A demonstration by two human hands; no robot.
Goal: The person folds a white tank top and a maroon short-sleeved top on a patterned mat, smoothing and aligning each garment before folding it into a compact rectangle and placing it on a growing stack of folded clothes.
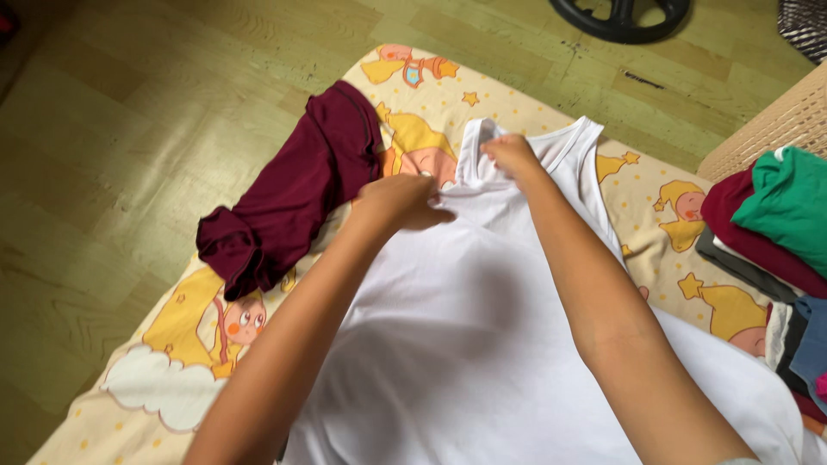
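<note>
White vest (465,344) is lying flat on a cartoon-print sheet (172,362), with the left hand (401,202) pinching its armhole edge and the right hand (512,155) gripping its neckline, a maroon shirt (293,194) crumpled just beside.

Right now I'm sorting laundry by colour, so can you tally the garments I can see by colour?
White: 1, the white tank top spread on the sheet, both hands at its top edge
Maroon: 2, the maroon shirt beside it and a maroon piece in the pile
Green: 1, the green garment
Grey: 1, a grey layer
Total: 5; lower pile layers are too hidden to count.
</note>
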